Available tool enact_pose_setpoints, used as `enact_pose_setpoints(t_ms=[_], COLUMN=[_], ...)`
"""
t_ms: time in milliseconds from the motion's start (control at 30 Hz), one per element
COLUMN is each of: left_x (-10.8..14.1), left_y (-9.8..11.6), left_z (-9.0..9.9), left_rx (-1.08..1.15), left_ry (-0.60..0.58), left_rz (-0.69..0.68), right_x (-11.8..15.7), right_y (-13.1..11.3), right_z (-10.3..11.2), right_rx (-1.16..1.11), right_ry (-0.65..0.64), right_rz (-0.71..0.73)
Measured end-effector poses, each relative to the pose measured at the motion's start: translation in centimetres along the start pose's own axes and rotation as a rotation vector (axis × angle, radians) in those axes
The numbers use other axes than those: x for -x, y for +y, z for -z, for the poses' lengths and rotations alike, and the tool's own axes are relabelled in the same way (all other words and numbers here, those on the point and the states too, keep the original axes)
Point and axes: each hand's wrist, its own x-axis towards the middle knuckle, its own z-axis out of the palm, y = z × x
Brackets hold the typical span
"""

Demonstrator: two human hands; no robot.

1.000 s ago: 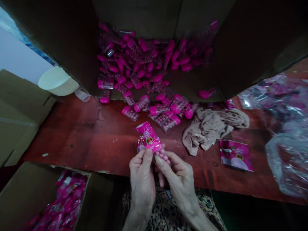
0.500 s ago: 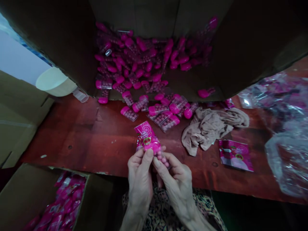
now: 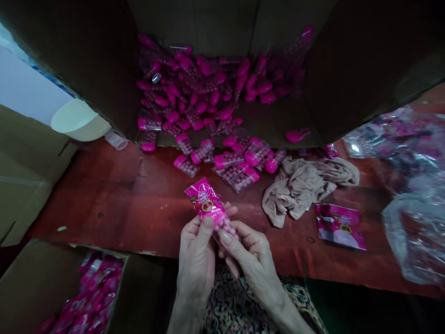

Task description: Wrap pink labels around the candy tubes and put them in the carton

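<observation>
A shiny pink printed wrapper (image 3: 206, 198) sits over one end of a small clear candy container (image 3: 226, 226) filled with pink balls. My left hand (image 3: 196, 253) is closed on the wrapper, its thumb pressed flat on the front near the lower edge. My right hand (image 3: 253, 250) pinches the lower end of the container between thumb and fingers. Just beyond them, several loose candy containers (image 3: 227, 160) with bright pink caps lie on the red table. A flat pink wrapper (image 3: 340, 227) lies to the right, apart from both hands.
An open cardboard box (image 3: 222, 28) lies on its side at the back, heaped with capped containers. A crumpled beige cloth (image 3: 302, 185) and clear plastic bags (image 3: 413, 227) are at right. A white scoop (image 3: 78, 121) stands left. Lower left, another carton (image 3: 137, 287) holds pink packets.
Both hands have shifted slightly left with the wrapped container. The wrapper's top now leans further left, and the fingers of my right hand have spread a little around the container.
</observation>
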Motion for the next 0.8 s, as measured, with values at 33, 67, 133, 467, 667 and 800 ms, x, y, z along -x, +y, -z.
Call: enact_pose_setpoints(t_ms=[33,67,133,467,667,800], left_x=[0.1,0.3,0.6,0.6,0.2,0.8], left_y=[0.0,-0.1,-0.4,-0.7,0.0,-0.6], left_z=[-0.1,-0.3,-0.6,0.1,0.8,0.2], left_rx=[-0.008,-0.016,-0.026,0.081,0.074,0.055], left_ry=[0.011,0.02,0.029,-0.035,-0.023,0.064], left_rz=[0.009,0.021,0.041,0.092,-0.047,-0.03], right_x=[0.2,0.4,0.7,0.6,0.2,0.3], right_y=[0.0,0.1,0.3,0.7,0.4,0.5], right_z=[-0.1,-0.2,-0.4,-0.1,-0.4,-0.8], right_rx=[0.033,0.077,0.194,0.37,-0.109,-0.082], right_ry=[0.027,0.056,0.125,0.18,-0.068,-0.012], right_rz=[0.018,0.038,0.094,0.286,-0.076,-0.03])
